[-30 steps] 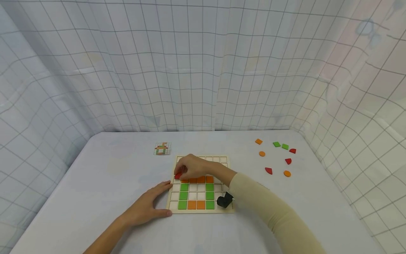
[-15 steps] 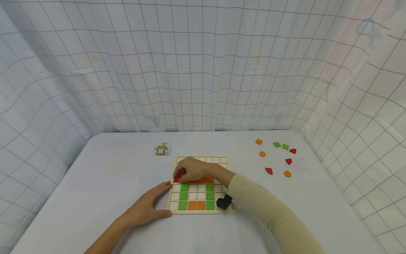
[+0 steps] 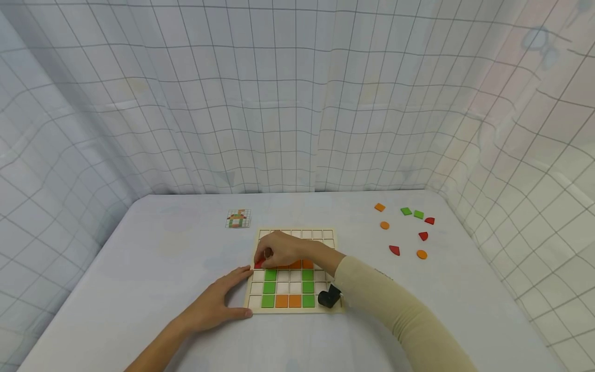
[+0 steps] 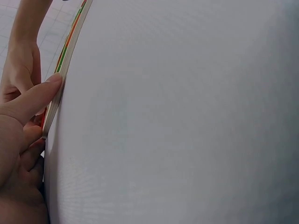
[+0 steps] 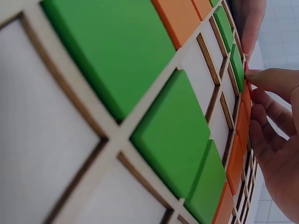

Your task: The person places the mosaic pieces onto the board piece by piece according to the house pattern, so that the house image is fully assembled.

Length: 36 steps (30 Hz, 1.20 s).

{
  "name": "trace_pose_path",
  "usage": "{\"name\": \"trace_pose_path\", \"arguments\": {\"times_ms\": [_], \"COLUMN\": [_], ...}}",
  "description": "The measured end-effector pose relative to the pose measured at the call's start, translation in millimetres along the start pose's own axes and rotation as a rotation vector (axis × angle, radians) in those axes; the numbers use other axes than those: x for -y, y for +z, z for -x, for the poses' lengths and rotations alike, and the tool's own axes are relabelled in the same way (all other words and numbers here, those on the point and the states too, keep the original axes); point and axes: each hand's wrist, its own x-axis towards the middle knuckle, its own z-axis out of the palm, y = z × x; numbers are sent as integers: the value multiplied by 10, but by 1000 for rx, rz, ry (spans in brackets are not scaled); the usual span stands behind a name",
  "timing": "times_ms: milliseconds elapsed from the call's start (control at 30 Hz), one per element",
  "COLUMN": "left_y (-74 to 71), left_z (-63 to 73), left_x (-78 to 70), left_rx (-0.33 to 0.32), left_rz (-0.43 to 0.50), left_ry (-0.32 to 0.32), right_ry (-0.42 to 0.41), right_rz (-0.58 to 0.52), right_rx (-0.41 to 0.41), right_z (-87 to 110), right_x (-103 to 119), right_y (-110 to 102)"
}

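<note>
Near the left edge of the wooden grid board (image 3: 284,312), my right hand (image 3: 280,248) holds a red piece (image 3: 258,264) between thumb and fingertips. The piece lies at a cell left of a row of orange squares (image 3: 307,264); its outline is partly hidden. Green squares (image 3: 270,287) form two columns below the row, with orange tiles (image 3: 295,301) between their lower ends. My left hand (image 3: 211,302) rests on the table, thumb and fingertips touching the board's left side. In the left wrist view its thumb (image 4: 39,95) lies against the board's edge.
A small pattern card (image 3: 238,218) lies behind the board. To the right are scattered pieces: green tiles (image 3: 406,211), an orange square (image 3: 379,207), orange discs (image 3: 421,254) and red wedge-shaped pieces (image 3: 394,250). A gridded white curtain (image 3: 297,103) surrounds the table.
My right hand has moved slightly down and toward the near side with the red piece, which now sits lower at the board's left cell. My left hand has stayed still.
</note>
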Motion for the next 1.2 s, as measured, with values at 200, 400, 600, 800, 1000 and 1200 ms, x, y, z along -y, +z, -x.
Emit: {"name": "trace_pose_path", "arguments": {"times_ms": [200, 400, 600, 800, 1000, 1200], "left_y": [9, 23, 18, 2, 3, 21], "left_z": [-17, -30, -23, -19, -15, -4], "left_x": [-9, -29, -41, -45, -32, -33], "left_rx": [6, 13, 5, -4, -11, -12], "left_rz": [0, -7, -15, -18, -22, -18], "left_ry": [-2, -44, -58, -62, -39, -42], "right_ry": [13, 21, 27, 71, 126, 185], "right_rz": [6, -8, 1, 19, 43, 49], "right_rx": [-14, -70, -97, -109, -131, -167], "right_z": [34, 147, 378, 651, 979, 1355], "right_x": [-5, -49, -37, -105, -165, -162], "right_y": [-15, -92, -333, -522, -671, -801]}}
